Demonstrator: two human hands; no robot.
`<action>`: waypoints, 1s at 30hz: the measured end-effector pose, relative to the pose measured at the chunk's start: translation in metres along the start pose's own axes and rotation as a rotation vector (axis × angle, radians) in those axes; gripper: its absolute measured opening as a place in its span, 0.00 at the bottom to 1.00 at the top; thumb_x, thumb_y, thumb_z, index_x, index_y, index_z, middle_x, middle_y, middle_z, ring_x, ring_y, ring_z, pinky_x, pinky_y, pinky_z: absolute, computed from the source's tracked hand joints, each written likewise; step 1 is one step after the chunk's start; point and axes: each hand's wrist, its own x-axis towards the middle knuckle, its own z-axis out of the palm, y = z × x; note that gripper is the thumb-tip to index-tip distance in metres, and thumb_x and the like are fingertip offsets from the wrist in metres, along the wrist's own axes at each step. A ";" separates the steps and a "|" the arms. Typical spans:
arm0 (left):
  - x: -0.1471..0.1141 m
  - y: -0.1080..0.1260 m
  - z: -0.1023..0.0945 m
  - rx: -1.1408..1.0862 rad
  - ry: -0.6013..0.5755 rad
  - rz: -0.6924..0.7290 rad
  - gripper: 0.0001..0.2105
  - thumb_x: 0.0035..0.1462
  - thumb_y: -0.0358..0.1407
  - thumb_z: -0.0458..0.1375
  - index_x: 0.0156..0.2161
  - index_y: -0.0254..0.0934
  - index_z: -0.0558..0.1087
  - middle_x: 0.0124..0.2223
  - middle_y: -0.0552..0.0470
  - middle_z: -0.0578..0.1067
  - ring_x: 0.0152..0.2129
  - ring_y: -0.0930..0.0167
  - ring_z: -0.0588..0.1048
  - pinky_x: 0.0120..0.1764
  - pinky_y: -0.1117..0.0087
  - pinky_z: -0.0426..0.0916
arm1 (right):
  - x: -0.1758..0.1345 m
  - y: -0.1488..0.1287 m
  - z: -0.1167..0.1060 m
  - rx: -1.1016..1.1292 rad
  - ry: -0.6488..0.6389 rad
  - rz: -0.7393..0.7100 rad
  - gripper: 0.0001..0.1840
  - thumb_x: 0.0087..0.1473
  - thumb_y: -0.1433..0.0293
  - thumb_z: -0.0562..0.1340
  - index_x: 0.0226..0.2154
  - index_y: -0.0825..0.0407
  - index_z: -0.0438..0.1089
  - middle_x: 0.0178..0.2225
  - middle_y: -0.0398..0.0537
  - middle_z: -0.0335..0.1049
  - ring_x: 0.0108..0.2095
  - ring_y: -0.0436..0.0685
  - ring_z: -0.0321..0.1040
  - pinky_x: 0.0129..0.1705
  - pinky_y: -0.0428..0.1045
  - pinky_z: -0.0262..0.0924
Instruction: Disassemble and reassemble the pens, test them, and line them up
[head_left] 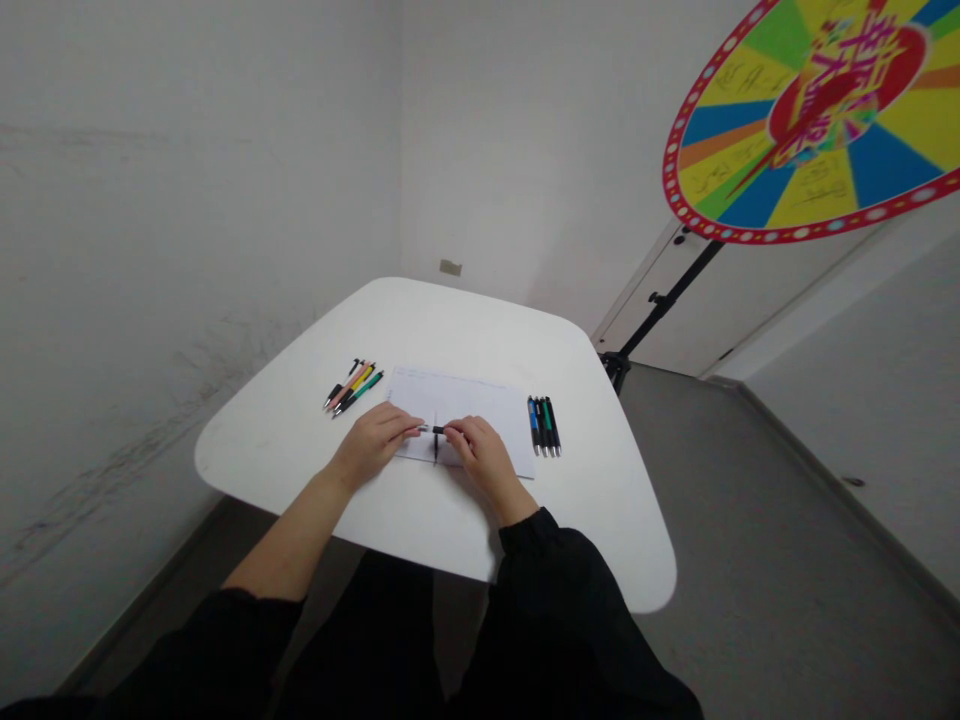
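Over a sheet of white paper, my two hands meet at a small pen held level between them. My left hand pinches its silver end between thumb and fingers. The fingers of my right hand are closed on the black end, and they hide much of it. Whether the silver and black parts are joined cannot be made out. Just below, a thin dark piece lies upright on the paper, too small to name surely.
Left of the paper lies a loose group of pens in several colours. On the right, several pens lie side by side, tips toward me. All rest on a white table. A colourful prize wheel on a black stand leans in beyond.
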 end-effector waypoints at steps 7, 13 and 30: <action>0.000 -0.001 0.002 -0.025 -0.004 -0.006 0.09 0.69 0.36 0.58 0.48 0.39 0.80 0.38 0.47 0.82 0.36 0.67 0.77 0.41 0.63 0.73 | 0.003 0.004 0.003 -0.066 -0.020 -0.040 0.09 0.69 0.68 0.59 0.40 0.49 0.76 0.36 0.50 0.77 0.40 0.58 0.72 0.45 0.52 0.66; -0.001 -0.003 0.002 -0.033 0.012 -0.023 0.09 0.69 0.37 0.58 0.47 0.39 0.80 0.38 0.47 0.82 0.36 0.67 0.77 0.42 0.63 0.74 | 0.003 0.000 0.000 0.042 0.061 -0.064 0.05 0.66 0.68 0.62 0.41 0.49 0.75 0.39 0.52 0.75 0.43 0.61 0.70 0.47 0.55 0.67; -0.001 -0.001 -0.001 -0.019 0.025 0.003 0.08 0.68 0.35 0.59 0.48 0.39 0.80 0.39 0.47 0.82 0.37 0.67 0.77 0.42 0.63 0.73 | 0.000 0.003 0.002 0.212 -0.038 0.132 0.13 0.69 0.65 0.57 0.38 0.49 0.75 0.30 0.44 0.75 0.35 0.55 0.72 0.43 0.51 0.64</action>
